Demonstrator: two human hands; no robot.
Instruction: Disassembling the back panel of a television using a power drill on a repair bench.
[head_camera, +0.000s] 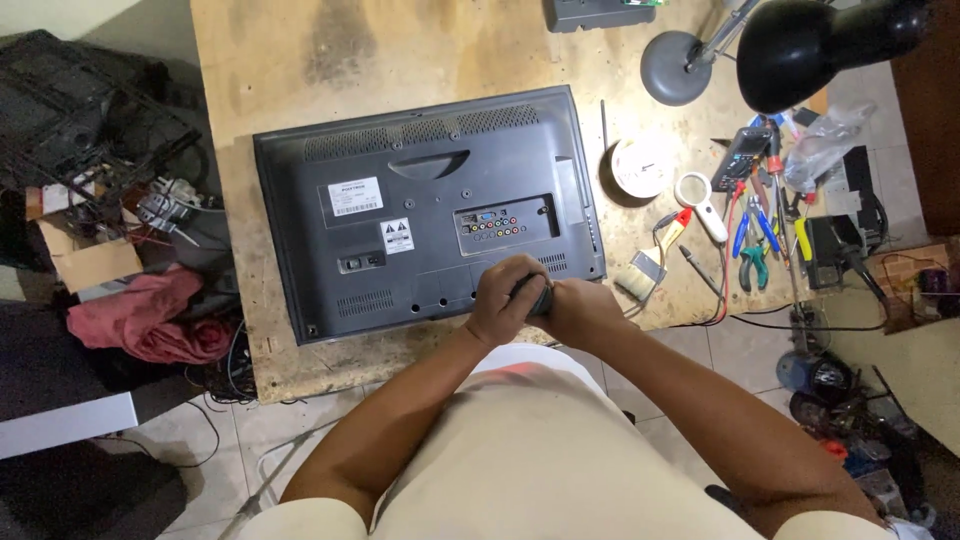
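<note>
Two hands meeting at the near edge of a grey flat-screen television (430, 205), laid face down on a worn wooden table (270, 60). Left hand (503, 300) wrapped around a dark tool handle (540, 295), pressed against the television's lower back panel. Right hand (578, 303) closed on the same handle from the other side, touching the left. Further right: white tape roll (640, 165), magnifying glass (697, 198), pliers (752, 262), black desk lamp (810, 40).
</note>
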